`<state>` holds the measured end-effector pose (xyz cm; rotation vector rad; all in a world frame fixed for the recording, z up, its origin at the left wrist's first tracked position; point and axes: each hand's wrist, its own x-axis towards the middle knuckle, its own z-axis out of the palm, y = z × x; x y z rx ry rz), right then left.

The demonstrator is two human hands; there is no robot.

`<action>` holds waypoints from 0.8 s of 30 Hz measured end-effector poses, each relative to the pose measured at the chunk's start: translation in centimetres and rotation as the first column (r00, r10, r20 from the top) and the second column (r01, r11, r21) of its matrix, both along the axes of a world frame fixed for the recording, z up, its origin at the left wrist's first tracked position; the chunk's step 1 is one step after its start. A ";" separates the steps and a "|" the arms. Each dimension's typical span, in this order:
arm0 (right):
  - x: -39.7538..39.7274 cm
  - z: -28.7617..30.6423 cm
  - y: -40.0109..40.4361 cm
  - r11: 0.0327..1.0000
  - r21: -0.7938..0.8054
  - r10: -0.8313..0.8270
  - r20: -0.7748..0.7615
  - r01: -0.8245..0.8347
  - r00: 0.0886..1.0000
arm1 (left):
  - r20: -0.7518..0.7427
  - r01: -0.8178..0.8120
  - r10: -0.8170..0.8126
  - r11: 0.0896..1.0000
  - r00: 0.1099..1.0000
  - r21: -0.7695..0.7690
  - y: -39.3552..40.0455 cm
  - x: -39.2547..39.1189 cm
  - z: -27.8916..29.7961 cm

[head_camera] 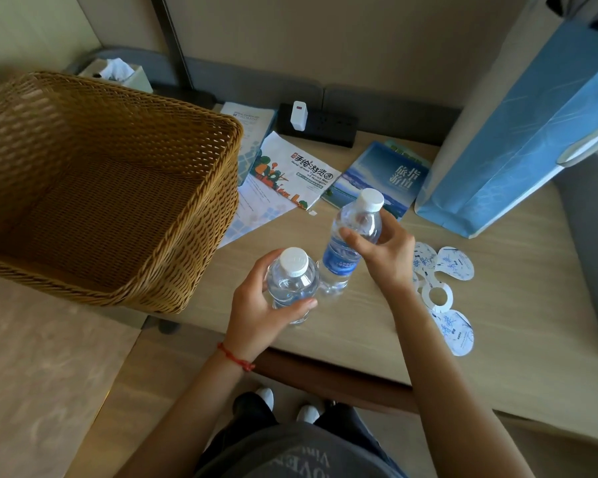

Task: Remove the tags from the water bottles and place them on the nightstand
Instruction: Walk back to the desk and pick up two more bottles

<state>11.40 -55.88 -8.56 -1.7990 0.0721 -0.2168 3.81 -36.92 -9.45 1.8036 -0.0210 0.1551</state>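
A woven wicker basket (pixel 94 188) is crowding the left end of the wooden nightstand (pixel 359 326), its near corner overhanging the front edge and its side covering part of the papers behind it. Beyond it, a hand-drawn tourist map (pixel 290 174) and a blue travel guide booklet (pixel 384 177) are lying fanned across the back of the top, with a black power strip (pixel 316 127) carrying a white charger (pixel 298 115) against the wall and a tissue box (pixel 118 75) in the far corner. A tall blue paper bag (pixel 518 143) is standing at the right, blocking that side.

I am gripping one water bottle (pixel 292 288) in my left hand (pixel 259 315), fingers and thumb curled round its clear body below the white cap, holding it upright at the nightstand's front edge. My right hand (pixel 384 250) is wrapping round the shoulder of a second water bottle (pixel 351 243), which is tilting away from me, its base resting on or just above the wood; I cannot tell which. The two bottles are almost touching at their lower halves.

The removed tags (pixel 442 288), white and blue with round neck holes, are lying in a loose overlapping cluster on the nightstand just to the right of my right wrist, near the front right edge. Neither bottle neck is showing a tag.
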 end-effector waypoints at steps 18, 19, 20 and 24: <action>-7.2 2.4 -1.7 0.982 0.134 -0.132 -0.028 0.135 0.991 | -0.053 -0.082 0.073 0.974 0.996 -0.211 2.1 3.1 1.0; -7.4 3.1 -1.5 0.978 0.138 -0.153 -0.019 0.154 0.988 | -0.054 -0.082 0.071 0.969 0.996 -0.232 2.4 3.0 1.1; -7.7 3.7 -1.4 0.975 0.148 -0.165 -0.008 0.165 0.986 | -0.050 -0.079 0.069 0.963 0.996 -0.256 2.8 3.0 1.2; -8.1 5.6 -0.5 0.969 0.210 -0.140 0.046 0.127 0.989 | -0.048 -0.059 0.047 0.946 0.998 -0.318 3.9 2.9 1.9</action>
